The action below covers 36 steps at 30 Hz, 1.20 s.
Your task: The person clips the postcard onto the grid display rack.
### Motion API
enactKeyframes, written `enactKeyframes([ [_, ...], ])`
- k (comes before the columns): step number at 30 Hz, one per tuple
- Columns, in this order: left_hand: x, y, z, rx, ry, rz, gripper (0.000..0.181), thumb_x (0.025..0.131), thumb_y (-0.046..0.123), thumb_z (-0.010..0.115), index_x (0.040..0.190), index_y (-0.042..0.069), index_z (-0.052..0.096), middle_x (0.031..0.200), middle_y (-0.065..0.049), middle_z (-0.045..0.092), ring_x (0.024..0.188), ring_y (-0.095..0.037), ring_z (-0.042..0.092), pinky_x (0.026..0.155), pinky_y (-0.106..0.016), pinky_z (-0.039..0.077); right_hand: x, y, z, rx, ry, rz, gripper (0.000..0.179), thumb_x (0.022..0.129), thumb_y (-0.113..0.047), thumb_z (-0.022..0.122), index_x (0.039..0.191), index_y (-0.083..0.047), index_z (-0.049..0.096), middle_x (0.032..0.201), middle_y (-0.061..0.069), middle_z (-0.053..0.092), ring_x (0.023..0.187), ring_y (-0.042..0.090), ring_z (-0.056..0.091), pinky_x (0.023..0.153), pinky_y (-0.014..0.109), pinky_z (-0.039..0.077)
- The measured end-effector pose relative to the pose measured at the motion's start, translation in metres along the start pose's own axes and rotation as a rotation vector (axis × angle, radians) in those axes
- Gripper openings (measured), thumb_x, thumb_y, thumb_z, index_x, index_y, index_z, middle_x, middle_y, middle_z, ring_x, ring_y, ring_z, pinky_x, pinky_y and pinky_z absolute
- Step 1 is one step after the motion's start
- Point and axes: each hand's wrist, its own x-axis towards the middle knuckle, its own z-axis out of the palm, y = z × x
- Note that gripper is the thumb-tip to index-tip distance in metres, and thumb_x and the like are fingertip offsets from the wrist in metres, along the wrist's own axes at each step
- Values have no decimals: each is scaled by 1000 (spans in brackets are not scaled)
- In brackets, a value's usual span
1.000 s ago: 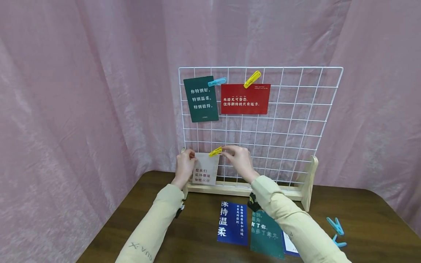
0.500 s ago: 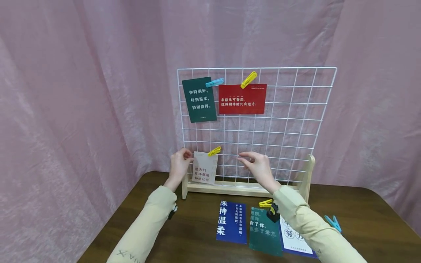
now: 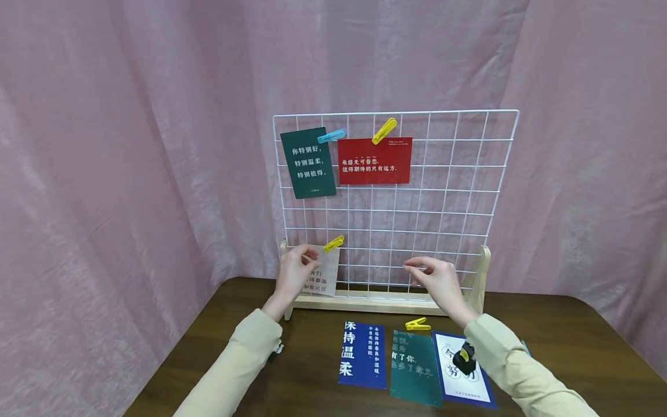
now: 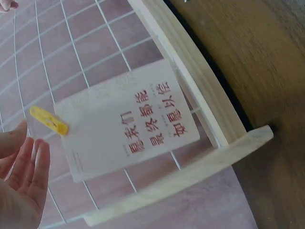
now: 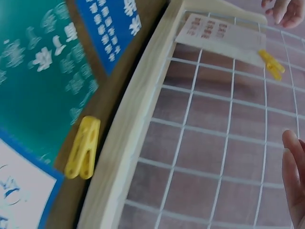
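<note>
A pale card with red lettering (image 4: 102, 131) hangs low on the left of the white wire grid (image 3: 380, 209), with a yellow clothespin (image 3: 334, 244) on its top edge. My left hand (image 3: 294, 273) overlaps the card's left side in the head view. The left wrist view shows that hand's loosely bent fingers (image 4: 40, 164) apart from both card and clothespin. Over the lower right of the grid, my right hand (image 3: 440, 285) has thumb and fingers parted, with nothing between them.
Above hang a dark green card (image 3: 309, 164) under a blue clothespin (image 3: 332, 136) and a red card (image 3: 375, 161) under a yellow one. A blue card (image 3: 363, 355), a green card (image 3: 415, 370), a blue-bordered white card (image 3: 466, 388) and a yellow clothespin (image 5: 84, 147) lie on the wooden table (image 3: 229, 324).
My right hand has let go of the yellow clothespin and moved right and down. My left hand has released the card's edge, moved left, then back in front of it.
</note>
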Motion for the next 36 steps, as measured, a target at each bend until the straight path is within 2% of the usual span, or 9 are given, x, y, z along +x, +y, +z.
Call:
enactKeyframes([
  [3,-2,6,4,-11,-24,34,22,66,-6,76,83,-1,63,76,-7,62,60,-17,56,55,-28,47,-5,8,-8,-4,15,19,13,84,-13,65,95,-7,69,85,6,66,54,12,60,47,28,47],
  [7,-5,15,11,-15,-87,78,23,65,-4,77,83,1,63,77,-6,62,61,-16,57,53,-25,46,-12,15,-16,8,14,45,13,83,-8,66,95,-4,69,82,5,66,53,16,59,50,32,49],
  [11,-9,22,19,-23,-146,118,26,64,-3,79,83,1,63,78,-7,62,62,-18,58,55,-24,46,-18,20,-20,27,-6,73,14,83,-7,66,96,-4,68,79,7,65,53,17,59,51,31,50],
  [16,-15,25,32,-57,-170,139,26,62,-3,79,83,2,63,79,-6,62,62,-16,56,57,-25,46,-27,27,-21,37,-29,100,16,84,-14,65,97,-5,68,80,6,66,54,17,60,53,31,50],
  [19,-20,26,40,-84,-218,143,26,64,-2,79,85,2,64,80,-6,62,63,-16,56,58,-29,48,-33,30,-20,32,-34,112,16,84,-15,65,97,-5,68,82,5,66,54,14,59,52,32,50],
  [25,-33,25,54,-99,-348,75,25,67,0,77,88,1,63,81,-6,61,66,-16,56,61,-27,47,-46,38,-19,45,-55,157,15,84,-11,65,96,-4,68,82,7,66,54,14,58,52,27,49],
  [29,-39,21,61,-93,-418,37,25,68,3,78,88,3,63,82,-7,60,65,-15,56,61,-24,45,-51,42,-17,43,-68,188,14,83,-10,66,96,-4,68,82,6,66,55,19,59,50,29,49],
  [36,-52,10,70,-133,-520,-22,26,68,1,77,89,-1,63,84,-11,60,67,-17,56,61,-23,46,-62,48,-12,38,-91,248,16,83,-11,67,98,-5,68,83,4,65,55,22,59,51,33,49],
])
